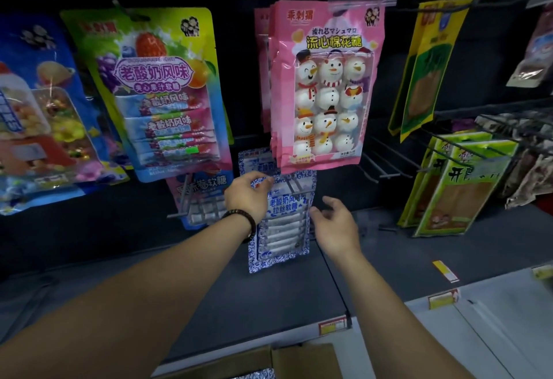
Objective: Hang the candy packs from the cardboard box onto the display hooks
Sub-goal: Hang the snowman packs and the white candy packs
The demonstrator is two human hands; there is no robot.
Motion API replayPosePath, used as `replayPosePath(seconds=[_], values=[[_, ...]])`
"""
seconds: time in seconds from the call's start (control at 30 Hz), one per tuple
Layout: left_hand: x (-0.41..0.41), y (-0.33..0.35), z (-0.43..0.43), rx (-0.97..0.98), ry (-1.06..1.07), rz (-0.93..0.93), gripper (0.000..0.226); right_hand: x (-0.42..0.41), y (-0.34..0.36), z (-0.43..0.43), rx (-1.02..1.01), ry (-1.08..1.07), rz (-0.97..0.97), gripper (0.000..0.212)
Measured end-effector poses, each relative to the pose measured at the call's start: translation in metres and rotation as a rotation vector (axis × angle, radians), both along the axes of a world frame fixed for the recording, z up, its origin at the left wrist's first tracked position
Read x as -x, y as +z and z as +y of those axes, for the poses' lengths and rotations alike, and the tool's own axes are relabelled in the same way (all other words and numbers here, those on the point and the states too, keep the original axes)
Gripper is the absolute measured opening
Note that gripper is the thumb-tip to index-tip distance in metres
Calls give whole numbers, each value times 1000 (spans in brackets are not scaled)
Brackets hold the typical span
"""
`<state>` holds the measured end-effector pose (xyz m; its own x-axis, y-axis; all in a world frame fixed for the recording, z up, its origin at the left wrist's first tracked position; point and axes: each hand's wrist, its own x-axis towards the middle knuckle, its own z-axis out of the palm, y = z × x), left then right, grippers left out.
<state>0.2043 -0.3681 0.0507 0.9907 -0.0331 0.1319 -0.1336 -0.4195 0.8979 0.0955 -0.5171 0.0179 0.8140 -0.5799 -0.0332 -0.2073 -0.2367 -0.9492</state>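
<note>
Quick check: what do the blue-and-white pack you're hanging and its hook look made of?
Blue-and-white patterned candy pack: looks like glossy plastic film, shiny, with a clear window. Grey display hook: probably coated metal wire, thin, straight and matte. The left hand pinches the pack's top.

Left hand [248, 196], dark beaded bracelet [242, 223] on its wrist, grips the upper left corner of a blue-and-white patterned candy pack [284, 229] at a grey wire display hook [294, 187]. Whether the pack sits on the hook cannot be told. Right hand [336, 226] is spread, fingers loose, just beside the pack's right edge. Directly above hangs a pink snowman marshmallow pack [324, 85]; to its left, a multicoloured fruit-print candy pack [158, 91]. Green-and-yellow snack packs [454, 187] hang at right. Brown cardboard box [278, 360] at bottom edge, flaps apart.
</note>
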Motion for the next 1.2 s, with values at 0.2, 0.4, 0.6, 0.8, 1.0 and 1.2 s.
replayPosePath(seconds=[0.2, 0.4, 0.6, 0.8, 1.0, 1.2], values=[[-9, 4, -9, -16, 91, 16, 13, 0, -2, 8, 30, 58, 86, 38], [6, 0, 9, 37, 126, 36, 37, 15, 6, 25, 131, 262, 212, 39], [48, -22, 78, 108, -39, 188, 28, 59, 49, 56, 320, 495, 322, 26], [117, -82, 168, -18, -267, 324, 9, 112, 89, 124, 689, 768, 488, 40], [193, -167, 223, -124, -287, 653, 15, 158, 46, 178, 640, 875, 584, 39], [262, -261, 253, -71, -175, 1065, 22, 184, -33, 205, 566, 936, 730, 55]])
